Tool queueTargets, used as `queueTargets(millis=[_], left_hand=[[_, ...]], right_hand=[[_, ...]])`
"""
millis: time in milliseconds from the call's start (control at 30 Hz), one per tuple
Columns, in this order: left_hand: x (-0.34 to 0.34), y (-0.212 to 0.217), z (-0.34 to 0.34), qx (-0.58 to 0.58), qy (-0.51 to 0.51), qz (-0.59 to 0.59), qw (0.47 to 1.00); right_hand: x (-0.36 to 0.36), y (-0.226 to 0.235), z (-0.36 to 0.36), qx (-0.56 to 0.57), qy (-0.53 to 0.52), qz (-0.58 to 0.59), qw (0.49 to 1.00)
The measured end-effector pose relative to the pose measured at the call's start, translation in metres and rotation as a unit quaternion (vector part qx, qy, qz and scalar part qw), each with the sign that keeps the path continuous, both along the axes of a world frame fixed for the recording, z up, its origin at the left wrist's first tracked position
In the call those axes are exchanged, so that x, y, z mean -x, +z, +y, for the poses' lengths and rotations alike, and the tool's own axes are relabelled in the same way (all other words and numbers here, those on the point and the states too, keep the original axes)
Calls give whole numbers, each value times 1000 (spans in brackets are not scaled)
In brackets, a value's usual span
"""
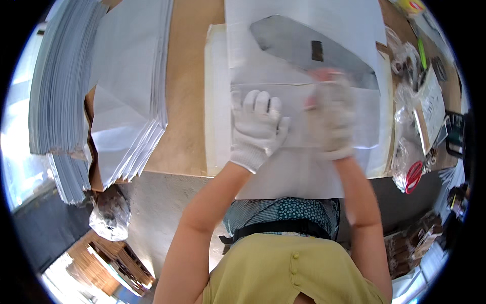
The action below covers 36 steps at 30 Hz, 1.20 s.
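Note:
My left hand point(257, 126), in a white knit glove, lies flat with spread fingers on a white sheet point(288, 175). The sheet has a folded edge across it and hangs over the table's near edge. To its right my right hand point(331, 119), gloved too, is smeared by motion over the same sheet. Blurred red patches point(326, 75) show at its fingers; I cannot make out what they belong to. Just beyond the hands is a long grey plate point(288, 40) with angled ends and a small dark rectangle point(317, 50) on it, partly bordered by the fold.
Thick stacks of white sheets point(126, 61) stand on the brown table point(187, 101) at left. Clear plastic bags point(403, 106), red-handled scissors point(414, 177) and a green stick-like thing point(421, 53) lie along the right side. Flattened cardboard point(96, 263) is on the floor at lower left.

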State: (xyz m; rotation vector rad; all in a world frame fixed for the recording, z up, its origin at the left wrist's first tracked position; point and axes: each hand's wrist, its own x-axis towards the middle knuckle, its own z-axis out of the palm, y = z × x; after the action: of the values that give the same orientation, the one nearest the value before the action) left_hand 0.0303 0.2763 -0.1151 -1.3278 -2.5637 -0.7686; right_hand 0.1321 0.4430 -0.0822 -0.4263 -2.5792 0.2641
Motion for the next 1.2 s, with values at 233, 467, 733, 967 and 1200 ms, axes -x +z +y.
queueTargets(millis=[233, 467, 733, 967, 1200], left_hand=[[-11, 6, 17, 81, -21, 55, 995], [-30, 9, 30, 48, -15, 63, 997], [-40, 35, 33, -47, -70, 77, 993], [-75, 123, 39, 17, -94, 57, 994], [-148, 149, 10, -27, -111, 174, 978]], right_hand=[[-5, -25, 6, 82, 27, 12, 996], [-86, -20, 106, -53, -42, -2, 998], [-162, -8, 158, -94, -45, -29, 994], [-141, 86, 114, -21, 21, 67, 997], [-145, 150, 106, 91, 143, -157, 973]])
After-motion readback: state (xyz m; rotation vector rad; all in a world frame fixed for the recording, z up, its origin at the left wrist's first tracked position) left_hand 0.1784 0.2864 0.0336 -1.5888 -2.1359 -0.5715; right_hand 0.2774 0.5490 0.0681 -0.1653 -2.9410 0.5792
